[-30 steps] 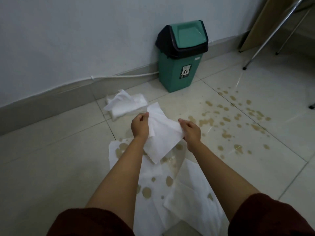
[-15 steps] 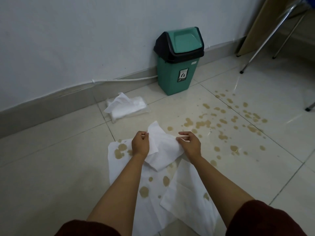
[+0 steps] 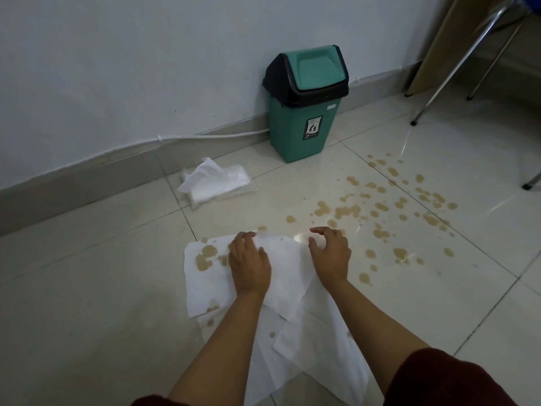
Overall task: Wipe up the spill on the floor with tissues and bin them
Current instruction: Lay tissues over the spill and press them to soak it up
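Several white tissues lie spread on the pale tiled floor, some blotched brown. The top tissue lies flat between my hands. My left hand rests palm down on its left part. My right hand hovers at its right edge with fingers spread and curled, holding nothing. Brown spill drops dot the floor to the right and beyond my hands. A green swing-lid bin stands against the wall. A tissue pack with a sheet sticking out lies left of the bin.
A grey skirting board and a white cable run along the wall. Metal chair legs and a wooden panel stand at the upper right. Another leg tip shows at the right edge.
My hands came down from holding a tissue stretched in the air. That tissue now lies on the floor over the others, my right hand has let go and my left hand presses on it.
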